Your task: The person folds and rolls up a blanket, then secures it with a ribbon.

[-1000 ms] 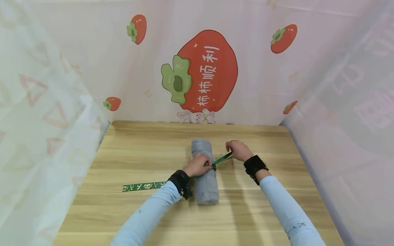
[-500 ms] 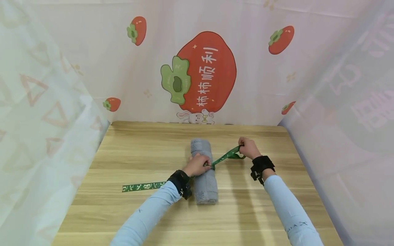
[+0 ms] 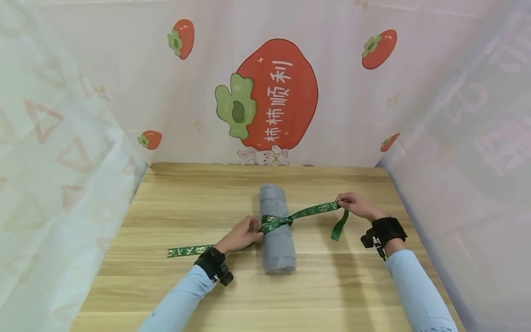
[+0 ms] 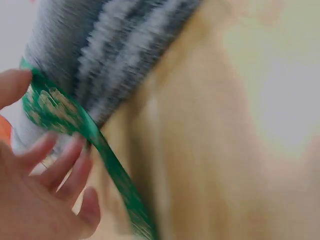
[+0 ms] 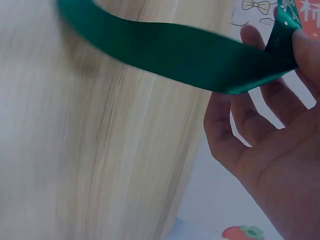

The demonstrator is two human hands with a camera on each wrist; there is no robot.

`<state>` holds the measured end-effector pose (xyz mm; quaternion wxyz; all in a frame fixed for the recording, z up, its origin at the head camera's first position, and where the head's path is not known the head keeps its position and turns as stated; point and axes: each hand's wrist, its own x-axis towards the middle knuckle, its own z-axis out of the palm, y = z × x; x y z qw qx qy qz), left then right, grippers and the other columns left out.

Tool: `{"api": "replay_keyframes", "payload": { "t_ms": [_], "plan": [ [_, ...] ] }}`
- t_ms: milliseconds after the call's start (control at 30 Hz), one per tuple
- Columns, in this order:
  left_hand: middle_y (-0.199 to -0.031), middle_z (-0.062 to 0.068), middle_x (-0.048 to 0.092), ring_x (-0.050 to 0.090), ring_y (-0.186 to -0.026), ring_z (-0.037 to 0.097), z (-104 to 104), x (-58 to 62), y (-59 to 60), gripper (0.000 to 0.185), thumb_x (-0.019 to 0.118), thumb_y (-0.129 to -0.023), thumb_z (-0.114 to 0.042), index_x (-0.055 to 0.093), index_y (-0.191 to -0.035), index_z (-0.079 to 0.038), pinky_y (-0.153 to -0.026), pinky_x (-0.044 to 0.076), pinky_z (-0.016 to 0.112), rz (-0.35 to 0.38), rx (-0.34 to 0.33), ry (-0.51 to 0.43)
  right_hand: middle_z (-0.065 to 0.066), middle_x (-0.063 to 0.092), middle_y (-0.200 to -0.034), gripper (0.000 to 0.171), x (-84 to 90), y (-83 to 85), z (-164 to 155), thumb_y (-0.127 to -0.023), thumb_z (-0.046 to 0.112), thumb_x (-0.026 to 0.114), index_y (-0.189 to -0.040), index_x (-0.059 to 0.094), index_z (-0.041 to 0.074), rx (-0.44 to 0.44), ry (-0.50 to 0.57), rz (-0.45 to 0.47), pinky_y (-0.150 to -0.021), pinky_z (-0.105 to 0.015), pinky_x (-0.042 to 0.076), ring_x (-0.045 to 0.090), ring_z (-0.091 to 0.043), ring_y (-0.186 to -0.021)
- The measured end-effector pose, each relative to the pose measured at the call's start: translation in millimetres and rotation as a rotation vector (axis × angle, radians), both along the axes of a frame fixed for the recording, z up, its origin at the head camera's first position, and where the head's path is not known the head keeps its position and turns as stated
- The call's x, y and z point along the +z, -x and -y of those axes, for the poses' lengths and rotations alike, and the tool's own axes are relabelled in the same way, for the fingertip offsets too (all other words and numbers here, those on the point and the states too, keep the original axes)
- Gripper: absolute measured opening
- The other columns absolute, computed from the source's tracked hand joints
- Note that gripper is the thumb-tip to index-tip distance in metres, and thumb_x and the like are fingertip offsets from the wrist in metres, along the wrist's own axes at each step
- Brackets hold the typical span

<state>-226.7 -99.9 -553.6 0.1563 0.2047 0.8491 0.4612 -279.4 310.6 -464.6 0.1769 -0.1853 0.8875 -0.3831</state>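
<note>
A rolled grey towel (image 3: 278,253) lies lengthwise in the middle of the wooden table. Green ribbon (image 3: 274,223) with a pale gold print wraps around its waist and crosses at a knot on the right side. My right hand (image 3: 357,206) pinches one ribbon end between thumb and finger and draws it out to the right; a plain green tail (image 5: 165,52) hangs from those fingers. At the towel's left side is my left hand (image 3: 240,234). Its loosely spread fingers (image 4: 75,172) are right at the ribbon band, with the thumb close to the band's edge.
The other ribbon end (image 3: 188,251) lies flat on the table (image 3: 174,295) to the left, partly behind the left wrist. White printed curtains (image 3: 186,101) close off the back and both sides of the table.
My right hand has moved right, pulling the ribbon longer, and its tail now hangs down. My left hand has left the knot on top and shifted to the towel's left side, uncovering the band.
</note>
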Motion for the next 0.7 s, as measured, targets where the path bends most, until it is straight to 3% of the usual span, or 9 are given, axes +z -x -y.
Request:
{"api": "replay_keyframes", "payload": {
  "t_ms": [67,167,300,367,533,700],
  "plan": [
    [-0.096,0.011,0.059,0.056,-0.088,0.017,3.9,-5.8,-1.5,0.029,0.061,-0.100,-0.024,0.057,-0.111,0.002,-0.077,0.046,0.031,0.049,-0.065,-0.027,-0.011,0.058,-0.087,0.016,3.5,-4.4,-2.3,-0.104,0.002,0.046,-0.099,0.061,-0.004,-0.021,0.041,0.031,-0.073,-0.027,0.041,0.052,-0.014,-0.079],
    [-0.080,0.008,0.054,0.048,-0.071,0.013,8.4,-6.8,-0.6,0.030,0.056,-0.103,-0.025,0.058,-0.094,0.004,-0.065,0.039,0.023,0.106,-0.133,-0.068,-0.018,0.067,-0.092,0.019,5.2,-8.6,-3.5,-0.104,0.001,0.043,-0.104,0.061,-0.005,-0.028,0.078,0.065,-0.076,-0.028,0.050,0.063,-0.021,-0.085],
    [-0.076,0.012,0.057,0.051,-0.068,0.017,20.8,2.6,6.6,0.033,0.053,-0.104,-0.021,0.058,-0.094,0.010,-0.062,0.041,0.024,0.171,-0.104,-0.148,-0.020,0.070,-0.091,0.020,2.9,-10.9,-3.6,-0.102,-0.004,0.041,-0.104,0.061,-0.005,-0.036,0.014,0.057,-0.074,-0.028,0.052,0.070,-0.026,-0.086],
    [-0.074,0.010,0.058,0.051,-0.066,0.017,27.5,9.2,12.8,0.033,0.052,-0.105,-0.019,0.058,-0.097,0.013,-0.060,0.041,0.025,0.169,-0.083,-0.160,-0.019,0.070,-0.087,0.018,1.6,-13.0,-5.5,-0.100,-0.006,0.043,-0.102,0.061,-0.006,-0.055,-0.044,0.034,-0.071,-0.027,0.052,0.070,-0.023,-0.081],
    [-0.063,-0.002,0.047,0.039,-0.054,0.010,39.5,24.6,27.5,0.034,0.052,-0.105,-0.020,0.059,-0.098,0.012,-0.054,0.034,0.022,0.142,-0.059,-0.123,-0.009,0.067,-0.079,0.014,-3.4,-20.5,-11.8,-0.098,0.000,0.054,-0.094,0.067,-0.002,-0.089,-0.229,-0.071,-0.065,-0.030,0.047,0.060,-0.014,-0.070],
    [-0.060,-0.003,0.045,0.035,-0.051,0.008,45.7,29.0,32.2,0.032,0.054,-0.104,-0.020,0.061,-0.095,0.010,-0.053,0.032,0.022,0.113,-0.043,-0.079,-0.002,0.062,-0.072,0.014,-13.4,-27.4,-15.4,-0.096,0.005,0.061,-0.086,0.070,0.003,-0.117,-0.357,-0.145,-0.062,-0.029,0.043,0.052,-0.013,-0.063]
  ]
}}
